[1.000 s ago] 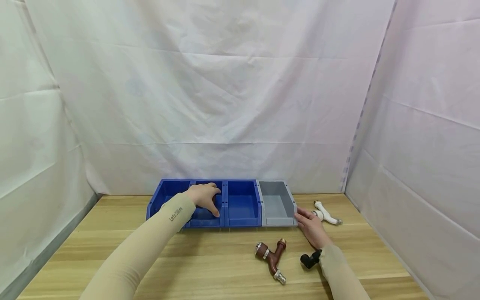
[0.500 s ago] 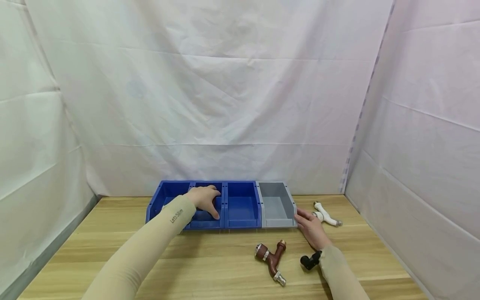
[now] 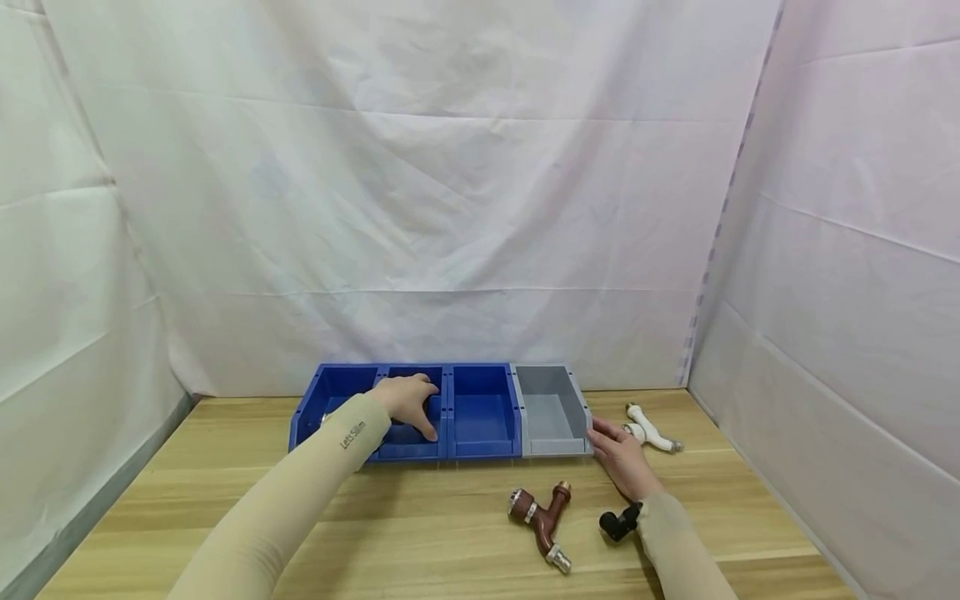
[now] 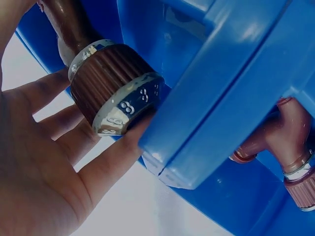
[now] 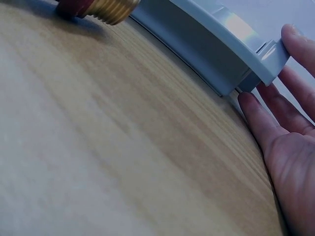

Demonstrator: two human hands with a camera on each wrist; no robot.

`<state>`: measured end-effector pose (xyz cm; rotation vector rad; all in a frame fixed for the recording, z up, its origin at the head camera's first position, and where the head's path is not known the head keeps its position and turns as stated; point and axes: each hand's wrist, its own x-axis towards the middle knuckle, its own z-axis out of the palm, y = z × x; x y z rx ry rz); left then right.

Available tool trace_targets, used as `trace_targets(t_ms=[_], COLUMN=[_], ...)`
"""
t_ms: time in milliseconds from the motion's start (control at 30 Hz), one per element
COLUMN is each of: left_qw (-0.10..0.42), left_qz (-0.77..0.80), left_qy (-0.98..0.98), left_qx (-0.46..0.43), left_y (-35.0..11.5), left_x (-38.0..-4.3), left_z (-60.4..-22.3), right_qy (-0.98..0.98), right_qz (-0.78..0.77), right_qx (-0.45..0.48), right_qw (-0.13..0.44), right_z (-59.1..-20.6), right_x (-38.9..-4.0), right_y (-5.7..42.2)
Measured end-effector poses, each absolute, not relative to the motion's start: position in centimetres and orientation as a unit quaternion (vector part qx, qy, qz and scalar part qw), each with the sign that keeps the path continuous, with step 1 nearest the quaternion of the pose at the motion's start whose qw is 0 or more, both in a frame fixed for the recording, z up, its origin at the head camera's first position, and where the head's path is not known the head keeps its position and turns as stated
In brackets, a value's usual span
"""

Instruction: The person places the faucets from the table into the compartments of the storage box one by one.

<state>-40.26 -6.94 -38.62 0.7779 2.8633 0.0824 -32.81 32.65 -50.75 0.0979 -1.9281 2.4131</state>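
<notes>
My left hand (image 3: 407, 402) reaches into the second blue bin (image 3: 411, 450) from the left. Its thumb and fingers bend around a brown faucet (image 4: 110, 83) with a ribbed knob, seen in the left wrist view; the fingertips are partly hidden behind the knob. Across the divider lies another brown faucet (image 4: 283, 140). My right hand (image 3: 624, 460) touches the front right corner of the grey bin (image 3: 557, 446) with extended fingers. In the right wrist view, one finger (image 5: 258, 115) lies low beside the bin's base and another rests at its upper edge.
Three blue bins and the grey one stand in a row before a white curtain (image 3: 450, 208). On the wooden table (image 3: 420, 533) lie another brown faucet (image 3: 546, 525) in front and a white faucet (image 3: 652, 429) at right. A black device (image 3: 621, 522) sits at the right cuff.
Both hands keep nearly the same places at the bins. The whole head view has shifted very slightly; the bins and faucets stay where they were.
</notes>
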Motion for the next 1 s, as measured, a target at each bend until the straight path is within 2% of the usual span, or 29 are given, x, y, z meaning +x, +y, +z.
trace_targets(t_ms=[1000], left_qw=[0.088], left_qz=[0.025], left_qy=[0.961], left_qx=[0.259], left_y=[-6.16], left_x=[-40.64], left_z=[-39.12], right_qy=[-0.62], right_qz=[0.783], right_qx=[0.03], right_qw=[0.034], right_z=[-50.91], right_x=[-32.52], right_y=[33.09])
